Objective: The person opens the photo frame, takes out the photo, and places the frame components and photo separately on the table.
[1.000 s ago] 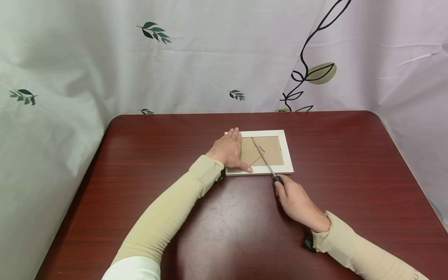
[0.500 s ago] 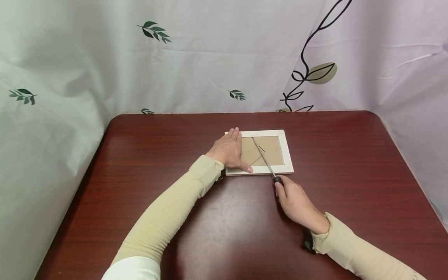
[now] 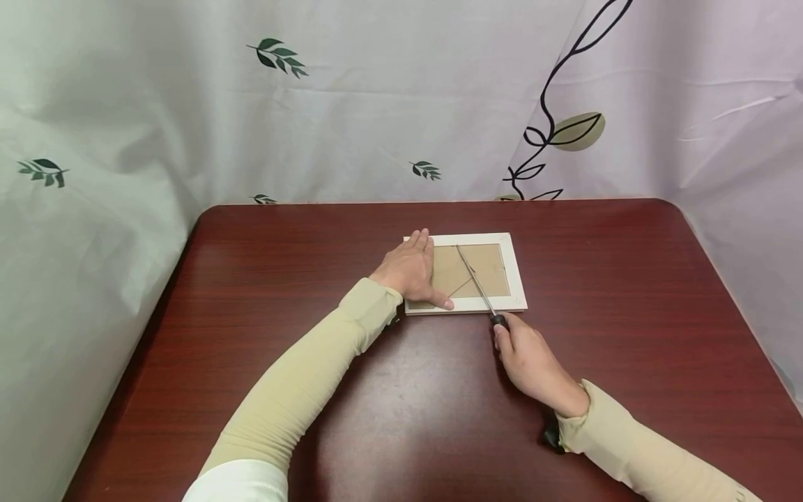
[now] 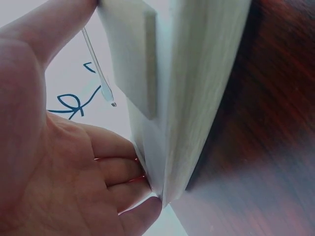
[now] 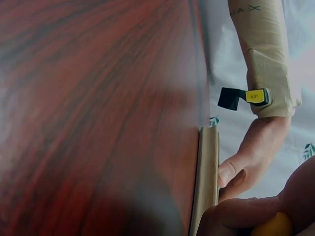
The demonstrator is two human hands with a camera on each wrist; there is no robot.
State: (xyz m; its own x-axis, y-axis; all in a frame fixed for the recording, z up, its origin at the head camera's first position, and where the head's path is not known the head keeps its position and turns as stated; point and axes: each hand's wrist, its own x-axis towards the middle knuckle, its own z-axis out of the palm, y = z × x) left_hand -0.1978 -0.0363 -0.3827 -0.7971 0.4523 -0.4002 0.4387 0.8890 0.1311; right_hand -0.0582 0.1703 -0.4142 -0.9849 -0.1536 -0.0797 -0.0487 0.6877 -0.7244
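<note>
A white picture frame (image 3: 518, 282) lies on the table with its brown backing board (image 3: 448, 262) facing up. My left hand (image 3: 410, 268) rests on the frame's left part, fingers straight toward the far edge, thumb at the near edge. My right hand (image 3: 533, 359) grips a screwdriver (image 3: 482, 291) just off the frame's near edge. Its metal shaft slants across the board, with the tip by the far inner edge. In the left wrist view the screwdriver (image 4: 98, 64) ends in a flat tip; contact with the frame cannot be judged. A bit of orange-yellow handle (image 5: 276, 226) shows in the right wrist view.
The dark red wooden table (image 3: 282, 265) spreads around the frame. A pale curtain (image 3: 351, 104) with leaf prints hangs behind the table and along both sides. A dark strap with a yellow label (image 5: 255, 96) sits on the left sleeve.
The screwdriver's tip has shifted slightly to the right along the far inner edge. Left hand and frame look the same as before.
</note>
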